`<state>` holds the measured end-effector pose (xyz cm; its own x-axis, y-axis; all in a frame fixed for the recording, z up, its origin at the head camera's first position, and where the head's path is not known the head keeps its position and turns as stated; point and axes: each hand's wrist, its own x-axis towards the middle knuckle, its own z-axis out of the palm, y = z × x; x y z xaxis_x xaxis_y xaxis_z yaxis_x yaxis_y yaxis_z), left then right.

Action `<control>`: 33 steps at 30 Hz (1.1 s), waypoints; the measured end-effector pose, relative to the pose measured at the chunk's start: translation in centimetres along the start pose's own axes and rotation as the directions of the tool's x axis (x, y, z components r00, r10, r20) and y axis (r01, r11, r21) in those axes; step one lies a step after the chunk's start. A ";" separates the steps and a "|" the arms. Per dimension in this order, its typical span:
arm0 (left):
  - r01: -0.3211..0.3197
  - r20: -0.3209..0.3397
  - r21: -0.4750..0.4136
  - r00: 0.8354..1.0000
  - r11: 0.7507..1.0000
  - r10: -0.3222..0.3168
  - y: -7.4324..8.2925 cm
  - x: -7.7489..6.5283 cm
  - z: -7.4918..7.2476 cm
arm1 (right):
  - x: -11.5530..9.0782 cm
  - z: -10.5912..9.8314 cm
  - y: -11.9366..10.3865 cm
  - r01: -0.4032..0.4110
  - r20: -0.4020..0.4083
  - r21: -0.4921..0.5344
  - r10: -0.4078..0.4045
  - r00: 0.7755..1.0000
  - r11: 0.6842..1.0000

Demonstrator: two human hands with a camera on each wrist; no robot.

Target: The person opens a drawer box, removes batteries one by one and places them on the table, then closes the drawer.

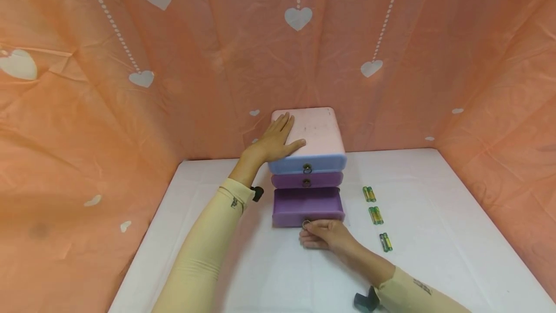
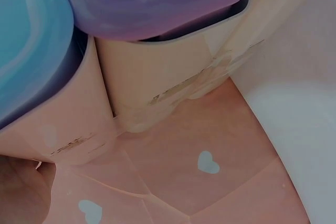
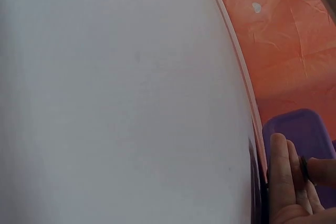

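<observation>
A small chest of drawers (image 1: 319,132) with a pink top stands near the back of the white table. Its blue top drawer (image 1: 286,165) and purple middle drawer (image 1: 286,180) look pushed in, while the purple bottom drawer (image 1: 286,219) is pulled out, with nothing visible inside. My left hand (image 1: 275,141) rests on the pink top with straight fingers. With thumb and finger, my right hand (image 1: 330,235) pinches the ring pull (image 1: 306,224) of the bottom drawer. In the right wrist view, the pinched ring (image 3: 304,169) shows dark between the fingers.
Several green and yellow batteries lie in pairs to the right of the chest: a far pair (image 1: 369,194), a middle pair (image 1: 376,215) and a near pair (image 1: 385,242). An orange cloth (image 1: 243,62) with pale hearts hangs behind and on both sides of the table (image 1: 434,235).
</observation>
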<state>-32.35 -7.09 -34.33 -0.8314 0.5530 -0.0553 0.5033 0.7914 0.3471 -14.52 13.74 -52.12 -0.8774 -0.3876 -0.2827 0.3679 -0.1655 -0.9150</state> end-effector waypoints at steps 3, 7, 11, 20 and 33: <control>0.006 0.002 0.001 1.000 1.000 -0.006 0.0 0.0 0.0 | 0.2 0.0 -0.1 0.012 0.006 0.010 -0.012 1.000 1.000; 0.007 -0.002 0.001 1.000 1.000 -0.007 -0.1 0.1 0.1 | 0.5 -0.2 -0.2 0.021 0.004 0.021 -0.021 1.000 1.000; 0.006 -0.006 0.009 1.000 1.000 -0.006 -0.1 0.1 0.2 | 0.9 -0.3 -0.3 0.016 -0.011 0.041 -0.016 1.000 0.999; 0.012 -0.002 0.013 1.000 1.000 -0.012 0.1 -0.1 0.1 | 1.9 -0.4 -0.6 0.026 -0.036 0.055 -0.024 0.999 0.998; 0.007 -0.002 0.003 1.000 1.000 -0.007 0.1 0.0 0.0 | 3.1 -0.8 -0.8 0.048 -0.059 0.035 -0.046 0.997 0.998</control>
<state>-32.32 -7.00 -34.30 -0.8352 0.5470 -0.0560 0.4982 0.7958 0.3442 -17.76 13.43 -52.47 -0.9100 -0.3252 -0.2573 0.3362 -0.2155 -0.9168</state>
